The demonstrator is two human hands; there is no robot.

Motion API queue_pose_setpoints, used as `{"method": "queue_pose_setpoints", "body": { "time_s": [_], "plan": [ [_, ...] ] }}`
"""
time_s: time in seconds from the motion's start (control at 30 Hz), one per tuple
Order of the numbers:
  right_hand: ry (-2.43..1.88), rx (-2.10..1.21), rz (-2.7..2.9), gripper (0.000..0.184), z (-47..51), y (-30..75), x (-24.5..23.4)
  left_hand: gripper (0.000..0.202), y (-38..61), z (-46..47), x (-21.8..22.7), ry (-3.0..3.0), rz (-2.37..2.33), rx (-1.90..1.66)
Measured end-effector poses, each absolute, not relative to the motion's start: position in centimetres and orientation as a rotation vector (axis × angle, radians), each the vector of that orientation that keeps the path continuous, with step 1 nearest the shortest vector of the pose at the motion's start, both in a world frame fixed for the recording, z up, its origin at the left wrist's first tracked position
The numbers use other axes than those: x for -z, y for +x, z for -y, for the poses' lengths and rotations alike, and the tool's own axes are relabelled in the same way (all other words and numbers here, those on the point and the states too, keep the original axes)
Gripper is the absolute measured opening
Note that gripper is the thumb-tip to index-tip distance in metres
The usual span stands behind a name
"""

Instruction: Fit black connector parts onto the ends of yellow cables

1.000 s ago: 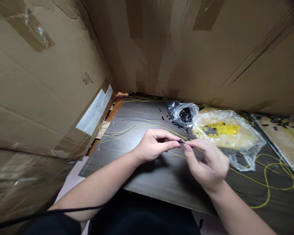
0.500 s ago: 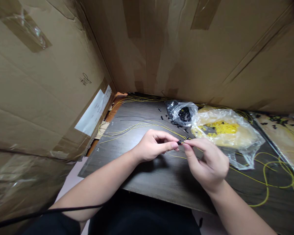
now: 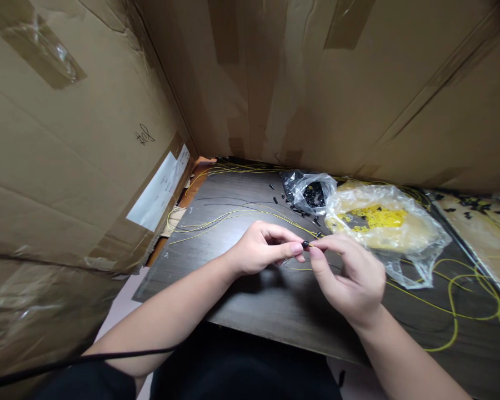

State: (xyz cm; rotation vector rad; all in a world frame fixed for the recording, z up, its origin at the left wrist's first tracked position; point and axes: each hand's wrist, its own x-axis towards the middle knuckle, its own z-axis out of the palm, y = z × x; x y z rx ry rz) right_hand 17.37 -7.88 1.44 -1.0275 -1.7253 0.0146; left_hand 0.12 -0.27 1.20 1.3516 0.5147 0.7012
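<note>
Over the dark wood-grain table, my left hand [image 3: 266, 247] pinches a small black connector piece [image 3: 305, 244] between thumb and forefinger. Facing it, my right hand [image 3: 352, 275] is closed at the fingertips on a thin yellow cable at the connector's right end. Only a short bit of cable shows between the fingertips, so how deep it sits in the connector is hidden. Just beyond the hands, a loose black piece [image 3: 318, 235] lies on the table.
A clear bag of black parts [image 3: 314, 194] and a larger bag of yellow parts [image 3: 375, 216] lie behind my hands. Yellow cables [image 3: 452, 300] loop at the right; others stretch left. Cardboard walls [image 3: 275, 83] enclose the back and left. More black pieces [image 3: 469, 205] lie far right.
My right hand has shifted slightly left, its fingertips closer to the black connector. The left hand has hardly moved.
</note>
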Motion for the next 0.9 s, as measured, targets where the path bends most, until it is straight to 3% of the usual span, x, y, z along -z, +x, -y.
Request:
{"method": "queue_pose_setpoints", "body": {
  "time_s": [0.47, 0.9],
  "plan": [
    [-1.05, 0.267, 1.864, 0.02, 7.88, 18.13, -0.93, 0.031, -0.06, 0.08, -1.01, 1.373, -0.501, -0.62],
    [-1.035, 0.321, 1.834, 0.028, 7.88, 18.2, -0.64, 0.034, 0.11, 0.0, -0.6, 1.314, -0.486, -0.63]
  ]
}}
